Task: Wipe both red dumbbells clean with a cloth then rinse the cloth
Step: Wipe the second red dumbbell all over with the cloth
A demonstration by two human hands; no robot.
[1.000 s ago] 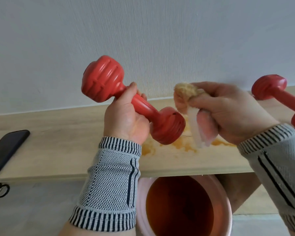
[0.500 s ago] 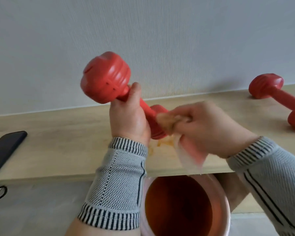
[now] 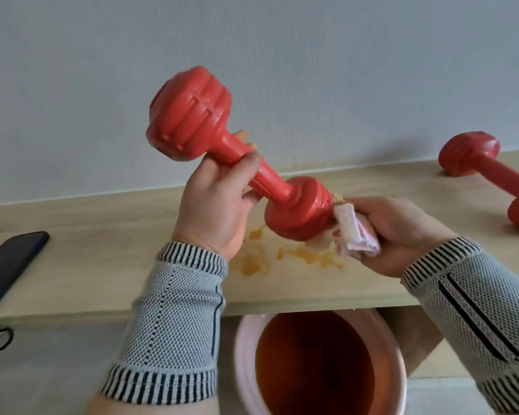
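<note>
Left hand (image 3: 219, 202): clenched round the dumbbell (image 3: 237, 157) handle, tilting it above the desk (image 3: 102, 235) middle.
Right hand (image 3: 393, 232): presses bunched cloth (image 3: 352, 232) against the lower end (likely scrubbing).
Second dumbbell (image 3: 489, 178): desk's right edge.

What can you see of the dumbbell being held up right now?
The held dumbbell is glossy red and looks like moulded plastic, with two ribbed round heads joined by a slim handle. It is off the wooden shelf, tilted, with its upper head to the left and its lower head down to the right. The left hand grips the handle. The right hand presses a bunched white and pink cloth against the lower head's right side. That head hangs above orange stains on the shelf.
</note>
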